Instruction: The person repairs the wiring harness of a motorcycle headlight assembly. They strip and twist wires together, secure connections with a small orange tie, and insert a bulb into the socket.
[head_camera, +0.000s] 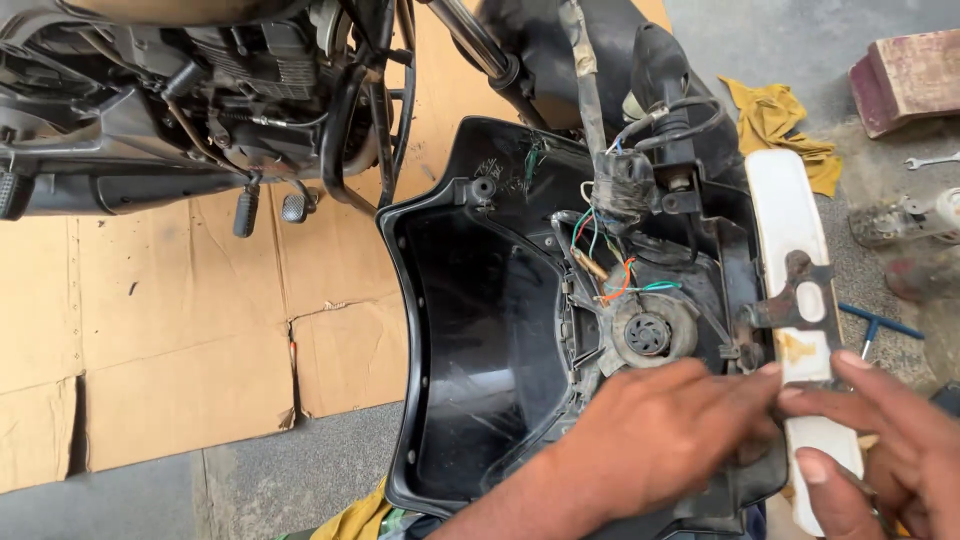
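A motorcycle engine (200, 90) fills the upper left, above flattened cardboard (170, 330) on the floor. At centre lies a black plastic cowl (470, 330), hollow side up, loose coloured wires (610, 270) inside. The left hand (660, 430), fingers loosely spread, presses its lower right edge. The right hand (880, 440), half open, fingertips the white strip (790, 230) beside it, gripping nothing; fitting seems underway.

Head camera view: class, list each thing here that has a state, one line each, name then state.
Black fairing shell: inner side up, wiring exposed.
Coloured wires: loose, tangled.
White strip: lying along the shell's right edge.
Left hand: resting on the shell.
Right hand: fingertips touching the white strip.
Yellow rag: crumpled on the floor.
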